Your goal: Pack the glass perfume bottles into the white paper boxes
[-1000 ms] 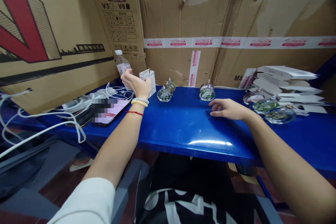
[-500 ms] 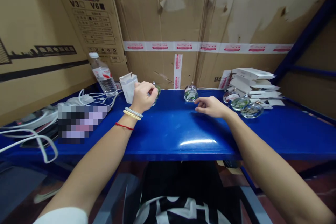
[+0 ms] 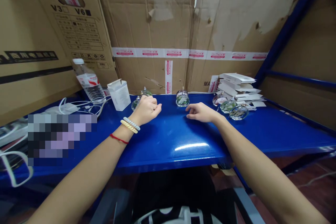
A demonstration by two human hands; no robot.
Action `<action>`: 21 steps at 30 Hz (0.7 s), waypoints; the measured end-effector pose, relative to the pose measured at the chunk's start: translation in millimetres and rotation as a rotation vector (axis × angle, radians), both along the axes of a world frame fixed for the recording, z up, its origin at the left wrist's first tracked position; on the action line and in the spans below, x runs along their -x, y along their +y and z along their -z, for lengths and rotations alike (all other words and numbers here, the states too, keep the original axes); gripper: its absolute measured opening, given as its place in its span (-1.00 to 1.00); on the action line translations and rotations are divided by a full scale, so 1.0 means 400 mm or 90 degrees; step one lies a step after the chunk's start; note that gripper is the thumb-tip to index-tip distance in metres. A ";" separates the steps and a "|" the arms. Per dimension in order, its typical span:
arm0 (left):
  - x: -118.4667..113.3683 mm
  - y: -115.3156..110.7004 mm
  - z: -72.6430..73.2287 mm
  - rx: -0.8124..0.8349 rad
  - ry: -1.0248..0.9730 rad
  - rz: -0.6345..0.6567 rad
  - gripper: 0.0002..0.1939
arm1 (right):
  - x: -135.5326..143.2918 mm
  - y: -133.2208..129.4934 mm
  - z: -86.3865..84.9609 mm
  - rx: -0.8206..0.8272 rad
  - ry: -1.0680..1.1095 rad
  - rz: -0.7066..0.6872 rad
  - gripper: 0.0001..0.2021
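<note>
My left hand (image 3: 147, 109) is closed like a loose fist, thumb to the right, low over the blue table. No object shows in it, though its far side is hidden. Just behind it are round glass bottles with pointed tops, one at its left (image 3: 135, 103) and another farther back (image 3: 146, 92), both partly covered. My right hand (image 3: 201, 112) is held low with fingers loosely bent and apart, nothing between them. Beyond its fingertips, not visibly touched, stands a round glass bottle (image 3: 182, 100) with green inside; a pinkish one (image 3: 182, 92) seems to stand behind it.
An upright white box (image 3: 119, 95) stands left of the bottles, beside a water bottle (image 3: 89, 83). White cables (image 3: 78, 104) and a blurred-out item (image 3: 61, 138) lie at left. At right, several glass bottles (image 3: 238, 112) sit before stacked white boxes (image 3: 238, 87). Cardboard (image 3: 147, 17) walls the back.
The view has turned, so the scene sits farther left. My left hand has moved right, away from the white box and the bottles near it. My right hand has drawn slightly back from the middle bottles.
</note>
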State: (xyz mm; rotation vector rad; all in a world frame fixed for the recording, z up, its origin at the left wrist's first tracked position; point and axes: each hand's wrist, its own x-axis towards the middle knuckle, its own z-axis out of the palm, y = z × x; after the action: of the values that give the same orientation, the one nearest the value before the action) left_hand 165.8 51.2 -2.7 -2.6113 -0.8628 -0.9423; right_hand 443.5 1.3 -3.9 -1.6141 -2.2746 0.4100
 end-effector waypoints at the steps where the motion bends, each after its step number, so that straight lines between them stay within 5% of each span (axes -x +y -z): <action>1: -0.003 0.001 0.003 -0.005 0.008 0.006 -0.46 | -0.001 0.001 0.001 0.000 0.001 0.000 -0.75; 6: -0.006 0.008 0.016 0.032 0.039 0.019 -0.49 | 0.003 0.003 0.009 -0.016 0.025 0.006 -0.78; 9: -0.006 0.007 0.017 0.089 0.070 0.036 -0.68 | -0.001 0.005 0.009 -0.090 0.047 0.037 -0.80; 13: -0.008 -0.003 0.009 0.144 0.103 0.052 -0.81 | -0.049 0.030 -0.040 -0.230 0.032 0.149 -0.77; 16: -0.010 -0.010 0.004 0.167 0.109 0.054 -0.79 | -0.116 0.069 -0.117 -0.262 -0.119 0.261 -0.73; 21: -0.017 -0.017 0.006 0.181 0.119 0.051 -0.78 | -0.220 0.149 -0.192 -0.075 -0.485 0.255 -0.64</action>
State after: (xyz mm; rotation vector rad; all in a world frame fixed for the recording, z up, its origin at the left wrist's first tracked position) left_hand 172.8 44.4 -5.2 -2.9361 -0.9070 -0.6171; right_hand 531.5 60.9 72.8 -2.3697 -2.2651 -0.5158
